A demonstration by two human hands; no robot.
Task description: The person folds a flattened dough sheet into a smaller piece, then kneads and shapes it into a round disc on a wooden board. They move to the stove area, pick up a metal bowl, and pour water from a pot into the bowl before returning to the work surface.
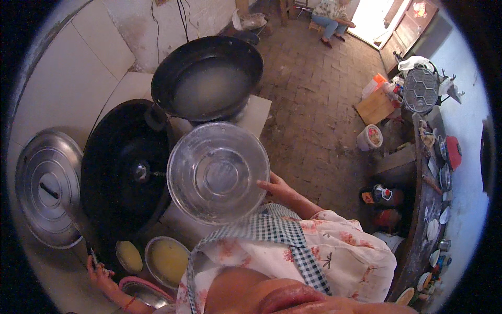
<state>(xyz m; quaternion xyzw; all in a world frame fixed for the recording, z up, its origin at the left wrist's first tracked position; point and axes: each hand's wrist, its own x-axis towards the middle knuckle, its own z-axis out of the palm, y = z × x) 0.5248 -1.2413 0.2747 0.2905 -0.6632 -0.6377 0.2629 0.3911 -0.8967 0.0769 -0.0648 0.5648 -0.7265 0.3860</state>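
Note:
My right hand [273,184] grips the right rim of a round translucent basin [221,210], tilted so its inside faces me. Whitish smears show on the basin's wall. To its left is a large black wok [113,176], with a small shiny metal piece [141,171] near its middle. At the lower left, my left hand [101,274] has its fingers closed around a thin utensil [80,225], which is blurred and reaches up past the wok's edge. Beyond the basin stands a second black wok [211,86] with cloudy liquid in it.
A metal lid [47,188] leans at the far left. Near my left hand are two bowls of yellowish contents, a larger bowl [166,259] and a smaller bowl [130,256], plus a pink-rimmed basin [147,288]. A person [331,21] sits by the doorway. Dishes line a counter [421,219].

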